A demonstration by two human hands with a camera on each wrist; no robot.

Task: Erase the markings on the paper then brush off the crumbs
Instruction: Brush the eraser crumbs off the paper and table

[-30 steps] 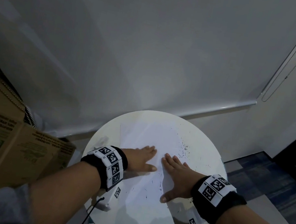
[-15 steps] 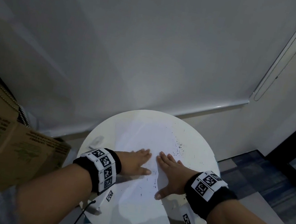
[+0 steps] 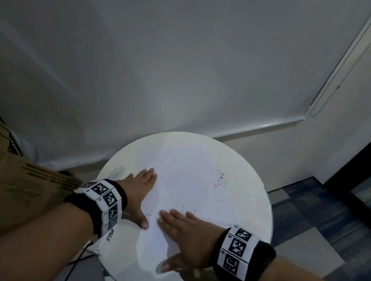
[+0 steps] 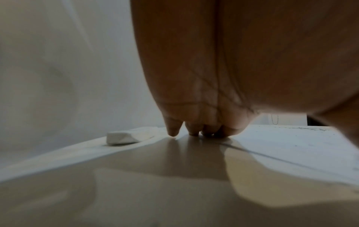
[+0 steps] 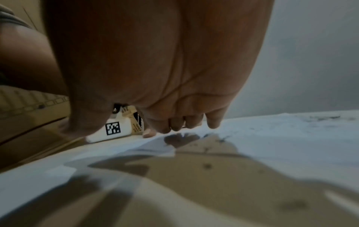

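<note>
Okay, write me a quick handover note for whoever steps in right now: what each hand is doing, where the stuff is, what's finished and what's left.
Left hand: flat, fingers straight, pressing down the left part of the paper.
Right hand: flat on the paper's near part, fingers straight, holding nothing.
Eraser: lying on the round white table just left of the left hand, not in use.
Done: no markings visible on the paper, so erasing looks finished.
Left: dark crumbs still lie on the paper's far right, with more scattered in front of the right hand. Brush them off.
</note>
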